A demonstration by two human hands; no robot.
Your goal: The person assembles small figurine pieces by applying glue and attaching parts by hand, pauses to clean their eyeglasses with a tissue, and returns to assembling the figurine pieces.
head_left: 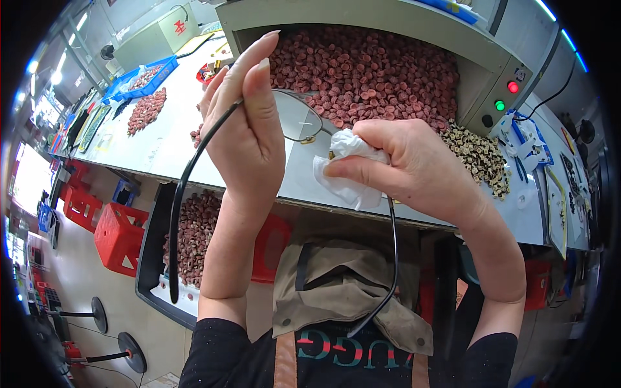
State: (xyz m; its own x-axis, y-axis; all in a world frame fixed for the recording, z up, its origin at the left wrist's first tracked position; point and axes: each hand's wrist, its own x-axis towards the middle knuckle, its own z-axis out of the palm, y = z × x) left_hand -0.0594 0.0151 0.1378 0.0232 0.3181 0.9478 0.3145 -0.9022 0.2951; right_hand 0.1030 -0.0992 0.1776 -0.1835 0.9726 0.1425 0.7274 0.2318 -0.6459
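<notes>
Looking down from the head camera, one sees two bare hands raised above a pale counter (299,178) with a pair of eyeglasses (307,121) between them. The left hand (242,123) has its fingers pointing up and away, thumb and fingers pressed together about the left corner of the frame, where a black temple runs out and curves down past the wrist. One clear lens with a thin rim shows in the gap between the hands. The right hand (414,161) pinches a crumpled white tissue (352,191) between thumb and fingers, around the other side of the glasses; the tissue hides that part, and the second black temple hangs below it, its tip in front of a brown apron (343,262)

Behind the hands, a big heap of dark red, cupped round pieces (381,71) fills the mouth of a grey housing (381,14), which carries a lit red button (513,87) and a green one (500,105). Right of the heap lies a pile of small pale and dark bits (475,158). Off to the left are a blue tray (145,78) and a patch of reddish pieces (147,111); below the counter's edge, a black bin (151,249) holds more, near a red stool (118,236)
</notes>
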